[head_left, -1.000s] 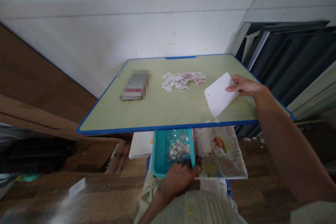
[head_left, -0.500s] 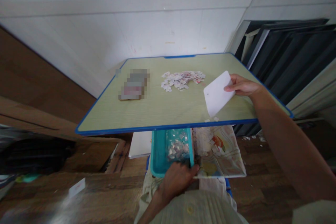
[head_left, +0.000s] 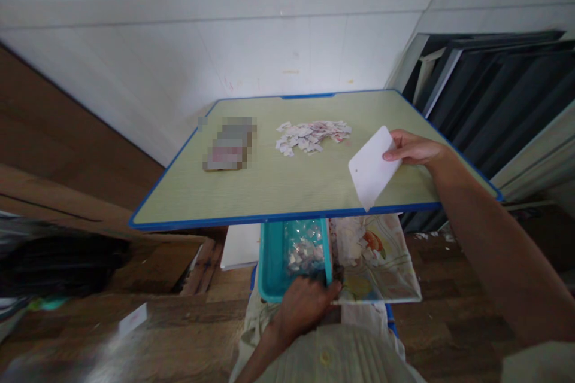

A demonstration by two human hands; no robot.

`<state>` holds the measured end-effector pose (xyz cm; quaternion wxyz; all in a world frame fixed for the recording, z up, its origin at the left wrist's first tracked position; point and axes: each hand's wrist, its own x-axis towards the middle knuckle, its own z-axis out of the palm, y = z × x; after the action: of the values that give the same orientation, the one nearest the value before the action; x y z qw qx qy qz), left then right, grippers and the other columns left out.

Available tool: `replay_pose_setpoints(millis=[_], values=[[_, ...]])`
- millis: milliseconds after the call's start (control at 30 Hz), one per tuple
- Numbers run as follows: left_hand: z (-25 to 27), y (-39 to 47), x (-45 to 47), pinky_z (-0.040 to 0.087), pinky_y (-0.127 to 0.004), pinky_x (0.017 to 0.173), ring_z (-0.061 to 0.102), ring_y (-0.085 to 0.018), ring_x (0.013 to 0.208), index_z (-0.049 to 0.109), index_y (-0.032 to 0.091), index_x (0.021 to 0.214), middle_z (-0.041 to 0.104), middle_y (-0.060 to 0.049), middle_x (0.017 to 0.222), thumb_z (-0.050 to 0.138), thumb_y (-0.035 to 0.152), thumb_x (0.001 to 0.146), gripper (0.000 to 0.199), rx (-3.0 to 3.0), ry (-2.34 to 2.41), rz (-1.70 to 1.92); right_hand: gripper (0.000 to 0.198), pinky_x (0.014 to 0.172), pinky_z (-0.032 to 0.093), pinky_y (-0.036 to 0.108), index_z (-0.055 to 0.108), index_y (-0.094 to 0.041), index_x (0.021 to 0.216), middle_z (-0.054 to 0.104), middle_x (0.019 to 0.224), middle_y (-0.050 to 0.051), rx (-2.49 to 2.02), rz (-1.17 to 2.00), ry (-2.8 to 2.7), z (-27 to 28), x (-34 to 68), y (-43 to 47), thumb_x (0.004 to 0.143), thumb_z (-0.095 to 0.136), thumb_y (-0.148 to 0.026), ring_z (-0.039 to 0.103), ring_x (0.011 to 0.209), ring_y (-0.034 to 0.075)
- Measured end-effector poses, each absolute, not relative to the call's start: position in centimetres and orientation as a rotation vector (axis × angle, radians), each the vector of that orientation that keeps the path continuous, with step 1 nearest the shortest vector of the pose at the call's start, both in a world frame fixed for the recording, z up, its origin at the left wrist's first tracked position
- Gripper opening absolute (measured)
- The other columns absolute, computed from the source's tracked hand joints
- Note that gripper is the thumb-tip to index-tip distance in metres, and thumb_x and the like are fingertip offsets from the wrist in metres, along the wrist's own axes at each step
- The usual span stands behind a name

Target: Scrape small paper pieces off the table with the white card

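Observation:
My right hand [head_left: 415,148] pinches a white flat card [head_left: 374,166] with a small hole near one corner. The card is tilted, and its lower corner reaches the table's blue front edge. My left hand [head_left: 305,305] is closed on the near right corner of a teal plastic tray [head_left: 272,290] below the table edge; some of its fingers are hidden. Inside the tray lie clear bags and small pieces [head_left: 305,253]. A loose heap of small printed paper pieces [head_left: 309,136] lies on the table, left of the card.
The pale green table [head_left: 215,194] has a blue rim. A blurred-out block [head_left: 230,145] lies on its left. Right of the tray, a patterned board [head_left: 381,278] carries paper scraps. Dark panels [head_left: 498,84] lean at the right, and a white wall [head_left: 251,54] stands behind.
My right hand has brought the card's lower corner slightly toward me, to the table's front edge. Small scraps seen there before no longer show. My left hand and the tray have stayed put.

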<state>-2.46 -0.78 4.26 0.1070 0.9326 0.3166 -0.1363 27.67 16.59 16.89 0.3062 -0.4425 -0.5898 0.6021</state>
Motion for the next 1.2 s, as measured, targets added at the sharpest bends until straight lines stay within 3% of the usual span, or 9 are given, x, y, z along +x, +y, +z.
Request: replay_pose_setpoints(millis=[333,500,733,1033,1200], values=[[4.0,-0.7,-2.5,0.042,-0.03,0.057,0.057,-0.022,0.067,0.044,0.025,0.108,0.059,-0.004,0.071,0.04,0.04,0.085,0.027,2.761,0.91,-0.394,0.047,0.06,0.049,0.027,0.06,-0.016,0.095,0.066,0.084,0.003,-1.234,1.428,-1.505,17.0,29.1,17.0,0.049,0.07,-0.02,0.061,0.064,0.016],[4.3,-0.8,-2.4,0.041,-0.03,0.058,0.057,-0.022,0.069,0.045,0.025,0.108,0.058,-0.004,0.073,0.047,0.039,0.081,0.03,2.754,0.946,-0.383,0.047,0.058,0.048,0.033,0.062,-0.012,0.089,0.065,0.077,0.006,-1.284,1.464,-1.482,17.0,27.9,16.7,0.044,0.072,-0.019,0.061,0.062,0.02],[4.4,-0.8,-2.5,0.041,-0.03,0.059,0.056,-0.023,0.071,0.045,0.025,0.11,0.058,-0.005,0.076,0.046,0.039,0.082,0.031,2.724,0.964,-0.387,0.04,0.059,0.048,0.032,0.063,-0.015,0.085,0.066,0.075,0.004,-1.215,1.514,-1.514,16.8,28.2,16.6,0.046,0.071,-0.019,0.06,0.062,0.018],[3.8,-0.9,-2.4,0.041,-0.03,0.057,0.057,-0.023,0.068,0.046,0.025,0.108,0.059,-0.005,0.072,0.047,0.039,0.081,0.03,2.732,0.963,-0.364,0.041,0.076,0.045,0.038,0.059,-0.019,0.091,0.063,0.094,0.003,-1.159,1.052,-1.169,15.5,29.2,19.1,0.051,0.069,-0.02,0.058,0.084,0.022],[3.8,-0.9,-2.6,0.041,-0.03,0.059,0.056,-0.022,0.071,0.045,0.026,0.108,0.059,-0.004,0.077,0.051,0.038,0.079,0.032,2.715,0.96,-0.312,0.036,0.079,0.045,0.039,0.059,-0.022,0.083,0.062,0.097,0.001,-1.2,0.923,-0.994,15.0,30.1,19.9,0.049,0.069,-0.017,0.057,0.09,0.023]])
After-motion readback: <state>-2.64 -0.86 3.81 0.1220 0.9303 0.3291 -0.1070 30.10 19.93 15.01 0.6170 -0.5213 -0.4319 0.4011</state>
